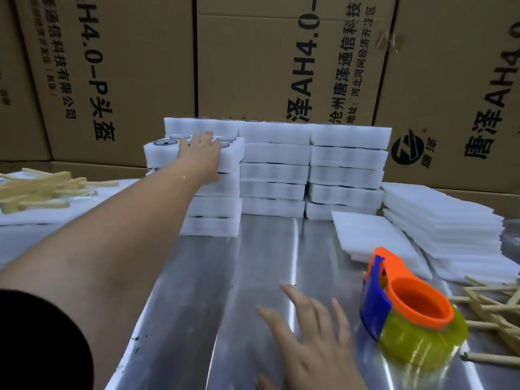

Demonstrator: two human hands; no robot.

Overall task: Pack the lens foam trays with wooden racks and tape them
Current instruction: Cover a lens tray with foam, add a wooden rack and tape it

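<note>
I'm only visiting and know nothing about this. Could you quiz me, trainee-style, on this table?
1. True or false: the left hand grips the top white foam tray of round lenses.
2. Which lies nearest the open right hand? A) orange-and-blue tape dispenser B) stack of flat white foam sheets C) pale wooden racks at far left
3. Fill in: everything rests on a shiny ____ table.
Key: 1 true; 2 A; 3 metal.

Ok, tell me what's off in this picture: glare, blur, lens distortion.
Head view: bright streaks of glare run along the metal table; the right hand is smeared by motion blur; the left hand on the top foam tray is a little soft; the cardboard boxes behind lean and bow from the wide-angle lens; the tape dispenser reads fairly sharp.
</note>
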